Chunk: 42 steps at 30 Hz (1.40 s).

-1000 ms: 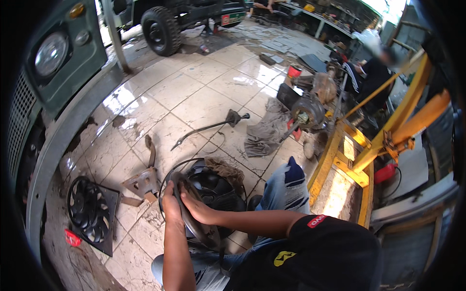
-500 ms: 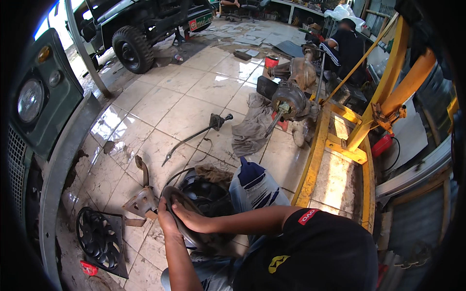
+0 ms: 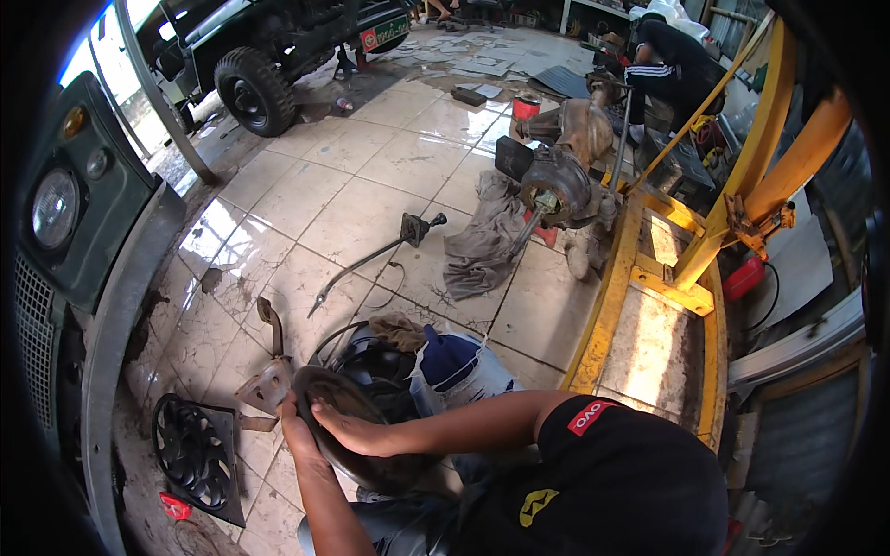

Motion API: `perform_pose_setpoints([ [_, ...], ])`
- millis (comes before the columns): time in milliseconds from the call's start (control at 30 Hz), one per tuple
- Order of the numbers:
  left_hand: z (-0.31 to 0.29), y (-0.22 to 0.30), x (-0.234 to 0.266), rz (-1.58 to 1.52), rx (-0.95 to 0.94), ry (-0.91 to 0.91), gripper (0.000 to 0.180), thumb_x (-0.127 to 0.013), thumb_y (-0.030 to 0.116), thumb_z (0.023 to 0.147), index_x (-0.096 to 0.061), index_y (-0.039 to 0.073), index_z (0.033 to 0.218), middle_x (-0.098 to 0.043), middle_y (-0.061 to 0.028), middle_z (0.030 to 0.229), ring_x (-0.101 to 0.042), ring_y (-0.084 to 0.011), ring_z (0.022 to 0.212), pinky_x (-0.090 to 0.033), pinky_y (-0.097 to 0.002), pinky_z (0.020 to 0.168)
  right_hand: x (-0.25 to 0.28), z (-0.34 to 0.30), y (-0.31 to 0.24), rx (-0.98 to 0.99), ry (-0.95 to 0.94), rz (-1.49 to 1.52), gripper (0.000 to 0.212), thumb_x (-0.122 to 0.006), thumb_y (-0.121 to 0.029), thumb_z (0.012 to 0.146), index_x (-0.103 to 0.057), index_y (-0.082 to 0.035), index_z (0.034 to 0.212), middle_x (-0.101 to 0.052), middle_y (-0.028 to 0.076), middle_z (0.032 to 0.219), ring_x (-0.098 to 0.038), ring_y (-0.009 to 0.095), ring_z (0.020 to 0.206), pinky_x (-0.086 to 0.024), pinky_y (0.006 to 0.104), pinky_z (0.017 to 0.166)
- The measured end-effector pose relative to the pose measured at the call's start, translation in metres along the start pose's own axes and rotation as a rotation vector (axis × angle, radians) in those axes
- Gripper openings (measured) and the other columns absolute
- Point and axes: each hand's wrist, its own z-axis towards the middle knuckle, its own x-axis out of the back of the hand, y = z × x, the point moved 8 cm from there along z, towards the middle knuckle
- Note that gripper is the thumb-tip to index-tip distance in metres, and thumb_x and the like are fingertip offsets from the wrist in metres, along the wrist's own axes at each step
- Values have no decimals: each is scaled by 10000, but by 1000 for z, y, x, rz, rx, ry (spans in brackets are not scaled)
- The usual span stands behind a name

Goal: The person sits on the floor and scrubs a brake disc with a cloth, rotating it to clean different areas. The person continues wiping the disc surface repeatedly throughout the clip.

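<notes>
A dark, round, dished metal piece [image 3: 345,394] is held tilted on edge in front of my lap. My left hand [image 3: 298,428] grips its left rim, with the fingers partly hidden behind it. Against the dished face lies my right hand [image 3: 357,432], its fingers stretched out flat. A rusty pedal bracket [image 3: 267,385] is on the floor just beyond my left hand. Behind the metal piece sits a black part [image 3: 371,357] with a brown rag [image 3: 397,330]. Beside them is a white and blue sack [image 3: 454,366].
A black fan [image 3: 190,454] lies at the lower left. A gear lever [image 3: 375,257] rests on the tiles ahead. Farther off, an axle assembly [image 3: 556,181] stands by a grey cloth [image 3: 477,246]. A yellow frame [image 3: 603,343] runs along the right. Another person [image 3: 672,60] bends at the back right.
The metal piece has turned, showing more of its dished face. My right hand has flattened against that face, and my left hand has shifted slightly left. The person at the back has changed posture.
</notes>
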Motion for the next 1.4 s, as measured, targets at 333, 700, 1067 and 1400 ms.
perform_pose_setpoints([
  [333, 13, -5, 1, 28, 94, -130, 339, -548, 344, 940, -632, 33, 1045, -679, -97, 954, -648, -228, 865, -528, -356, 812, 1, -8, -6, 107, -47, 31, 761, -67, -534, 1023, 13, 49, 1507, 26, 242, 1585, 64, 289, 1485, -16, 364, 1211],
  [700, 11, -7, -21, -43, 113, -76, 352, -596, 351, 900, -617, 37, 1058, -670, -85, 927, -644, -210, 814, -532, -327, 745, 10, -9, -12, 187, 11, 50, 733, -135, -508, 1040, 10, 28, 1518, 47, 173, 1606, 67, 258, 1489, 8, 343, 1199],
  [1067, -10, 8, -22, -54, 3, 71, 280, -534, 314, 910, -644, 57, 927, -655, -76, 794, -625, -193, 661, -532, -313, 629, 1, -9, -15, 142, -23, -87, 812, -142, -570, 1016, 29, 53, 1507, 57, 204, 1596, 78, 268, 1485, 8, 329, 1200],
  [1400, 4, 12, 16, -85, -26, 47, 315, -435, 282, 944, -638, 41, 959, -676, -90, 861, -643, -224, 746, -534, -350, 732, -15, 7, -4, 35, -111, -64, 827, -111, -605, 999, 39, 22, 1516, 47, 173, 1605, 56, 264, 1487, -19, 326, 1203],
])
